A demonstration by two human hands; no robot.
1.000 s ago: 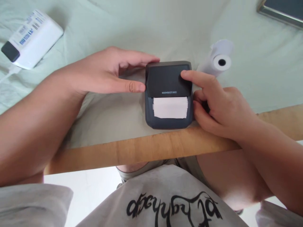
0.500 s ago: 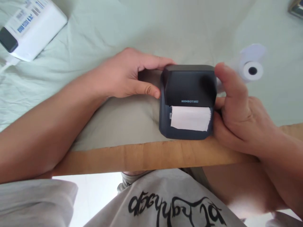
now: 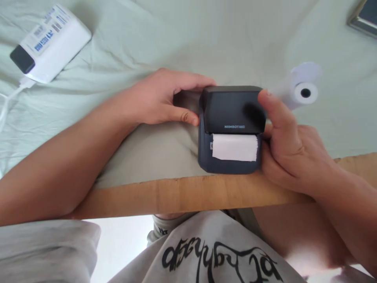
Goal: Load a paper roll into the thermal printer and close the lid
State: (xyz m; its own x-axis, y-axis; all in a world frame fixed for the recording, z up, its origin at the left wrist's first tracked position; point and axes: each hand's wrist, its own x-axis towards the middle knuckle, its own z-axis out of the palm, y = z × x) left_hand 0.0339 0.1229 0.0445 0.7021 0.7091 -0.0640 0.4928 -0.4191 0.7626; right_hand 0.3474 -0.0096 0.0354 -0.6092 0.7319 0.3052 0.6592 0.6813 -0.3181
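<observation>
A dark NIIMBOT label printer point(image 3: 232, 110) is held between my two hands near the table's front edge. White paper point(image 3: 235, 147) sticks out of the slot below its lid. My left hand point(image 3: 173, 98) grips the printer's left side, its thumb on the near part and a finger at the far corner. On the right side, my right hand point(image 3: 291, 141) is closed round the printer, with the thumb at the lid's upper right corner. Its other fingers are partly hidden behind the printer. Just beyond that hand lies a white paper roll point(image 3: 313, 94) with a loose end.
A white device point(image 3: 63, 43) with a dark end, a printed label and a white cable point(image 3: 11, 102) lies at the far left. Part of a dark, metal-edged object point(image 3: 365, 19) shows at the upper right. A pale green cloth point(image 3: 141, 47) covers the table behind its wooden edge point(image 3: 188, 194).
The view has shifted slightly, so the white device and the dark object show more fully. Both hands keep their hold on the printer, and the paper looks the same.
</observation>
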